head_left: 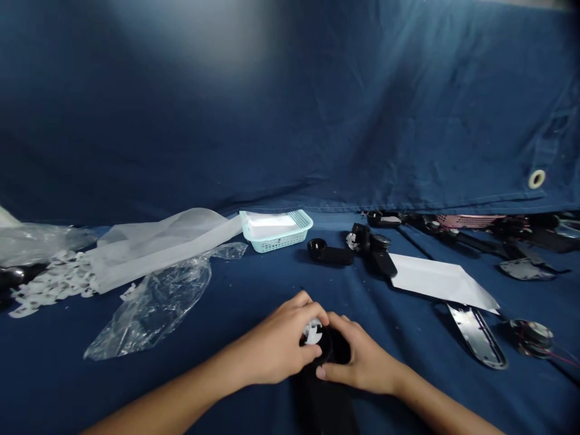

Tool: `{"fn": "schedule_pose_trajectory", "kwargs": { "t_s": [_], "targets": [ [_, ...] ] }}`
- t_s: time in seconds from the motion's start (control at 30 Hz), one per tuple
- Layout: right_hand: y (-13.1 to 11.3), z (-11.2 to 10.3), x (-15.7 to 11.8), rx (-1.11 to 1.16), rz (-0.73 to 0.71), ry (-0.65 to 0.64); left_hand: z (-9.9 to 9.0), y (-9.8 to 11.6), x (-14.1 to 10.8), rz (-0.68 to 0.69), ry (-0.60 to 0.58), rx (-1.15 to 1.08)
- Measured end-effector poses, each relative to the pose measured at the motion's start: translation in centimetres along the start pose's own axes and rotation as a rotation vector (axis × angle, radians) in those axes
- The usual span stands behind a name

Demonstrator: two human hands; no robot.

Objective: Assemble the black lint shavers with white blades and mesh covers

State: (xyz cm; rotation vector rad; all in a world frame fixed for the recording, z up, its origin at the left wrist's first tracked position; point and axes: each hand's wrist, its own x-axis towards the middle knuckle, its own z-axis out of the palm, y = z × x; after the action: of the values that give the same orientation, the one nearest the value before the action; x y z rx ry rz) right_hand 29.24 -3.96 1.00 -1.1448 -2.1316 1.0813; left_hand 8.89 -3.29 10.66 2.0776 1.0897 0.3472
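A black part with a round end lies low in the middle, its long body running toward me. In its round end sits a small white plastic piece. My left hand is closed around the white piece, thumb and fingers on its two sides. My right hand grips the right side of the round end, thumb at the front and fingers behind. The fingertips of both hands nearly meet at the back.
Left: many white plastic pieces, a white foam bag, a clear bag. Behind: a light blue basket, black parts. Right: white paper, a shell, a wired motor. A blue curtain hangs behind.
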Motion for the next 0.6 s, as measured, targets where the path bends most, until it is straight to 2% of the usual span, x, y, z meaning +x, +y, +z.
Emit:
{"fn": "schedule_pose_trajectory", "kwargs": {
  "t_s": [0.1, 0.27, 0.33, 0.47, 0.6],
  "targets": [
    [0.1, -0.1, 0.0, 0.015, 0.019, -0.011, 0.1, -0.5, 0.0, 0.008, 0.016, -0.043],
    [-0.3, -0.3, 0.3, 0.029, -0.007, -0.01, 0.6, -0.9, 0.1, -0.056, 0.143, -0.179],
    [-0.5, -0.4, 0.4, 0.034, -0.038, -0.006, 1.0, -1.2, 0.5, -0.084, 0.166, -0.313],
    [-0.8, -0.5, 0.4, 0.037, -0.028, -0.002, 1.2, -2.0, 1.1, -0.187, 0.13, -0.682],
    [-1.0, -0.8, 0.4, 0.037, -0.012, -0.028, 0.6, -2.9, 0.8, -0.246, 0.103, -0.851]
  ]
}}
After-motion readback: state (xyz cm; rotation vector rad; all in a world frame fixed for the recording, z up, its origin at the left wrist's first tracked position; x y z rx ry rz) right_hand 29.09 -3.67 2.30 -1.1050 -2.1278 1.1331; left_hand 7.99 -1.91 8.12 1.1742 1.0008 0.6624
